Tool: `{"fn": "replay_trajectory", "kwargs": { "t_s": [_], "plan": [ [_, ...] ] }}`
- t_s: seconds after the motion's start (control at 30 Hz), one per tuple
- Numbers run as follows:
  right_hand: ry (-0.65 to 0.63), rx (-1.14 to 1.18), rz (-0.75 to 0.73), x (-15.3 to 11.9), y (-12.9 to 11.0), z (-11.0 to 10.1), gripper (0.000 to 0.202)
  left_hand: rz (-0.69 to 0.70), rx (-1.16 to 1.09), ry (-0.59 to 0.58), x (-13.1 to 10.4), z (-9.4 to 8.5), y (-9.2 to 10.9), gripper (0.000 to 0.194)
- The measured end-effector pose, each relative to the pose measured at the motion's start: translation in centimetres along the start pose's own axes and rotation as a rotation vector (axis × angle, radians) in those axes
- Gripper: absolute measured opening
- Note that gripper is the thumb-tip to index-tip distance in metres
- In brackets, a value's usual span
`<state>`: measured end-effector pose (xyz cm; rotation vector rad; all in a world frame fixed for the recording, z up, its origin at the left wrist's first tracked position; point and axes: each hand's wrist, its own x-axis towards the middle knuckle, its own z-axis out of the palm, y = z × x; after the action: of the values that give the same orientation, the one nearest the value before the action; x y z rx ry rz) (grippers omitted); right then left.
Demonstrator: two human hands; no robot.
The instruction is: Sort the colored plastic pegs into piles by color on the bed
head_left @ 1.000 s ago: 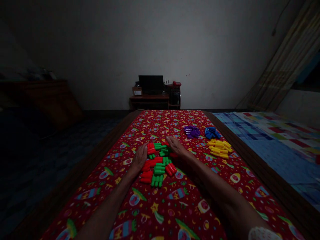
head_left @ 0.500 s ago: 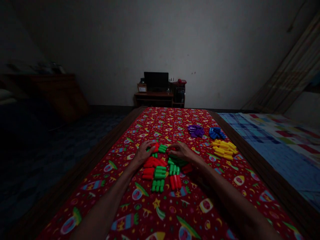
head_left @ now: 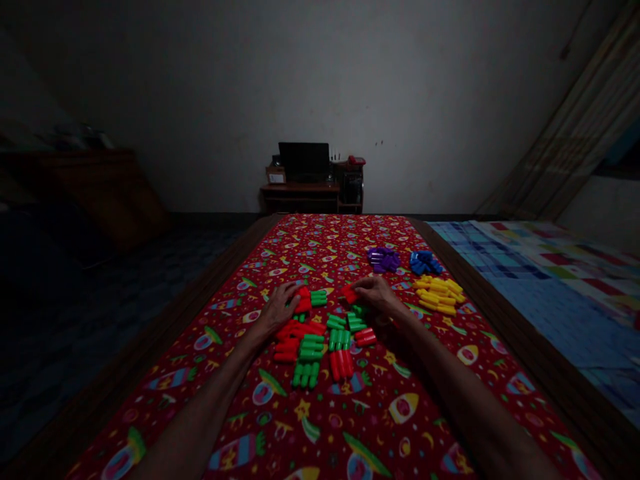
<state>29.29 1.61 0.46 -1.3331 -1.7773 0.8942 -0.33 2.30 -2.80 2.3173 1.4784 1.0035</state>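
My left hand (head_left: 281, 305) is closed on a red piece (head_left: 303, 300) at the left of the pile, beside green pieces (head_left: 318, 298). Between the thumb and fingers of my right hand (head_left: 376, 295) is another red piece (head_left: 349, 293), just above the right part of the pile. Nearer to me lie red pieces (head_left: 341, 365) and green pieces (head_left: 306, 375), grouped in short rows on the red patterned cloth (head_left: 320, 427). Green pieces (head_left: 340, 339) and a red one (head_left: 365, 337) lie below my right hand.
Purple pieces (head_left: 384, 260), blue pieces (head_left: 425, 263) and yellow pieces (head_left: 438, 295) lie in separate heaps at the right. A desk (head_left: 300, 193) with a dark monitor (head_left: 304, 160) stands at the far wall. A blue checked sheet (head_left: 505, 293) lies at the right.
My right hand has lifted off the green pieces and now has a red piece in its fingers. The whole view has shifted slightly, moving the scene to the left.
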Motion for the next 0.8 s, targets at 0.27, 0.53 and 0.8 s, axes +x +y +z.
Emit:
{"fn": "replay_trajectory", "kwargs": {
  "t_s": [0.27,0.53,0.8],
  "plan": [
    [0.303,-0.467,0.020,-1.2,2.1,-5.7,0.031,-0.173,-0.275,-0.061,-0.2,-1.3,1.3,0.052],
    [0.106,-0.177,-0.218,-1.9,-3.2,-1.1,0.030,-0.303,-0.581,0.214,0.7,-2.1,4.6,0.061],
    [-0.050,-0.097,-0.272,-2.7,-5.2,1.4,0.029,-0.047,-0.456,-0.074,0.2,-0.7,9.1,0.042]
  ]
}}
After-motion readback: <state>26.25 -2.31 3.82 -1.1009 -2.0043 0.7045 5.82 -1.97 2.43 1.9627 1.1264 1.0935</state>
